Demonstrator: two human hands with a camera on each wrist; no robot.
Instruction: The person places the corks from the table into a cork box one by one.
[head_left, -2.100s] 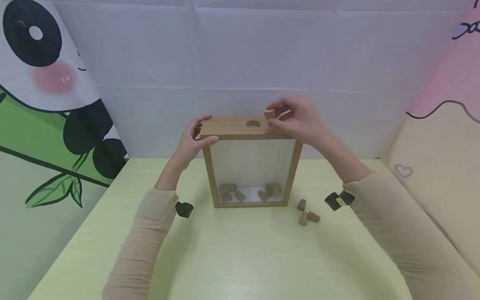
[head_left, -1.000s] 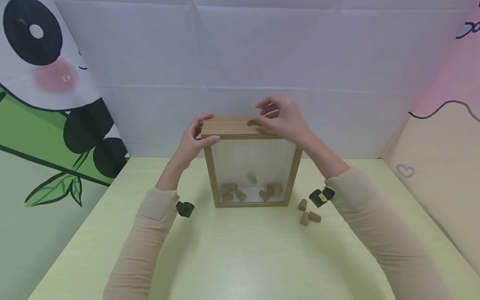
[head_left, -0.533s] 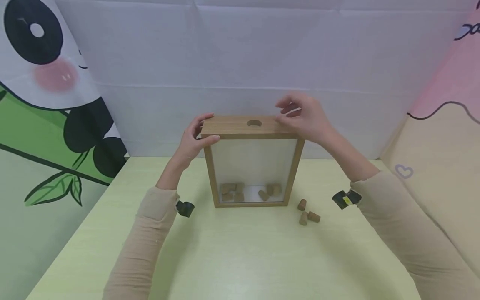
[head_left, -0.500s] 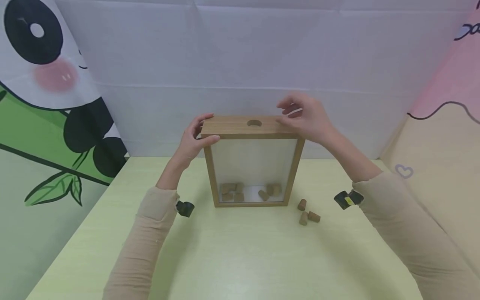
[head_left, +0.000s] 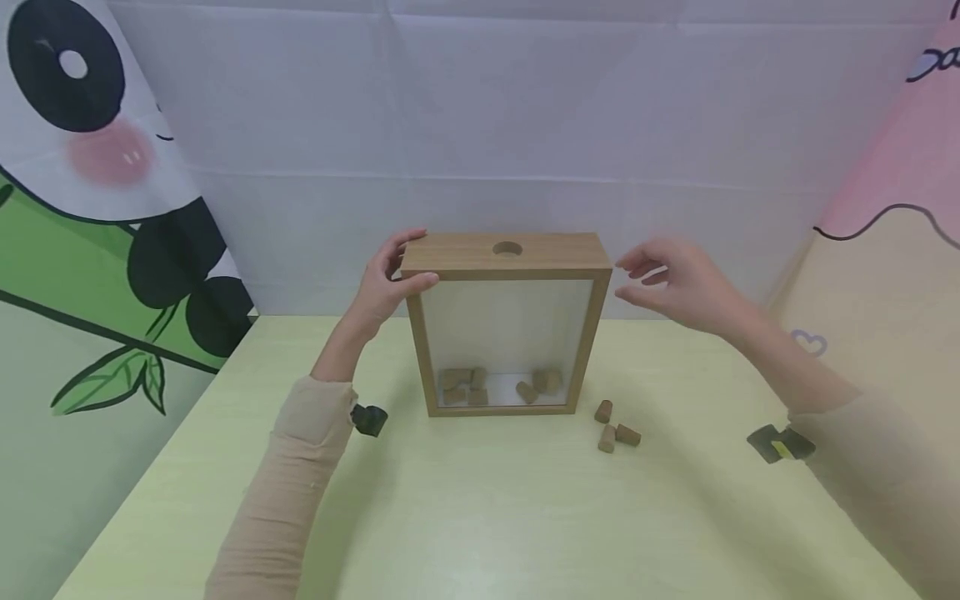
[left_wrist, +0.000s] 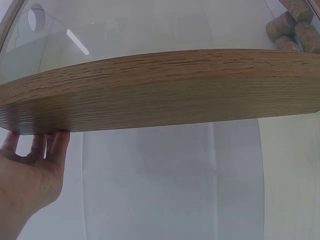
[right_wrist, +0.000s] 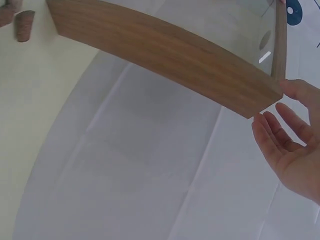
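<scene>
A wooden frame box [head_left: 507, 255] with a clear front stands upright on the yellow-green table [head_left: 480, 517]; its top board has a round hole [head_left: 507, 248]. Several corks [head_left: 498, 385] lie inside at the bottom. My left hand [head_left: 390, 279] grips the box's top left corner, thumb in front and fingers over the top. In the left wrist view the fingers [left_wrist: 42, 150] curl behind the wooden side [left_wrist: 160, 90]. My right hand [head_left: 678, 283] hovers empty beside the box's top right corner, fingers relaxed, palm [right_wrist: 290, 155] apart from the wood [right_wrist: 165, 55].
Three loose corks [head_left: 613, 425] lie on the table just right of the box. A white cloth backdrop [head_left: 480, 125] hangs close behind, a panda banner [head_left: 90, 208] stands at left, a pink and beige panel [head_left: 892, 275] at right.
My right hand dropped a cork through the top hole, and it fell among those at the bottom. The hand then drew off to the right of the box, empty. The left hand stayed.
</scene>
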